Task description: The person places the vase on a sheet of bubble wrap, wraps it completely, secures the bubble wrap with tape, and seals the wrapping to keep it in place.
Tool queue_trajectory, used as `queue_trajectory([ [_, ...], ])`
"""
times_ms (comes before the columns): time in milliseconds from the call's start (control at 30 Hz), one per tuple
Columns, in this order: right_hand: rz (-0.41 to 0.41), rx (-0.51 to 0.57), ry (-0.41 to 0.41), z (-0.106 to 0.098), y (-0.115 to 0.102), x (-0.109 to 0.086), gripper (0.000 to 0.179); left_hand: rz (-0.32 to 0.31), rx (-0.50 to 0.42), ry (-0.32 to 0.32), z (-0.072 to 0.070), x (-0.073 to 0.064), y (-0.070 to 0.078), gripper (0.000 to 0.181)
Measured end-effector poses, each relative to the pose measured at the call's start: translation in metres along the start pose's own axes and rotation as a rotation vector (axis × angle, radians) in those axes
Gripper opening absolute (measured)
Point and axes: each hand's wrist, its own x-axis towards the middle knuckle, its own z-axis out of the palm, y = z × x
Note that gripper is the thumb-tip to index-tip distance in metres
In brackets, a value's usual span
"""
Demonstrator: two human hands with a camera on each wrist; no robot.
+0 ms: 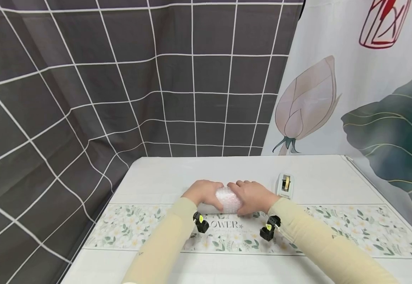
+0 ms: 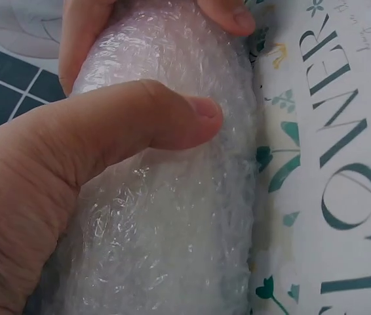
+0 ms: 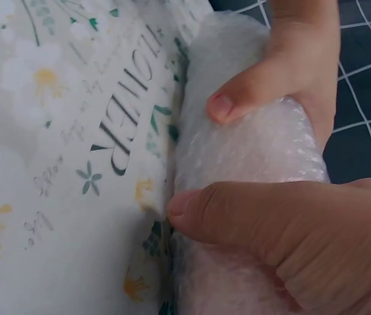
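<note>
A roll-shaped bundle in clear bubble wrap lies crosswise on the table, and a pinkish tint shows through the wrap. The left hand grips its left part, with the thumb across the top in the left wrist view. On the right part, the right hand holds the bundle, its thumb lying over the wrap in the right wrist view. Most other fingers of both hands are hidden behind the roll in the wrist views. What is inside the wrap cannot be made out.
A tape dispenser with a roll of tape stands behind the right forearm. The white table carries a floral-printed strip with lettering. A dark grid curtain hangs behind and at left, a flower-printed one at right.
</note>
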Motion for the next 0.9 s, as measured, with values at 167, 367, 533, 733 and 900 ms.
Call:
queue_trajectory([
  [167, -0.001, -0.003, -0.006, 0.002, 0.000, 0.003, 0.084, -0.025, -0.025, -0.037, -0.002, -0.001, -0.001, 0.080],
  [367, 0.013, -0.011, -0.020, 0.004, 0.003, 0.009, 0.071, 0.031, 0.003, 0.016, -0.001, -0.004, -0.002, 0.080],
  [533, 0.021, 0.015, -0.056, 0.003, 0.007, 0.013, 0.065, 0.093, 0.111, 0.093, 0.004, -0.009, -0.002, 0.086],
  [733, 0.043, 0.162, -0.164, 0.002, 0.016, 0.022, 0.058, 0.111, 0.195, 0.157, 0.009, -0.012, -0.001, 0.086],
  [900, 0.112, 0.375, -0.306, -0.001, 0.027, 0.034, 0.058, 0.085, 0.266, 0.231, 0.016, -0.011, -0.005, 0.089],
])
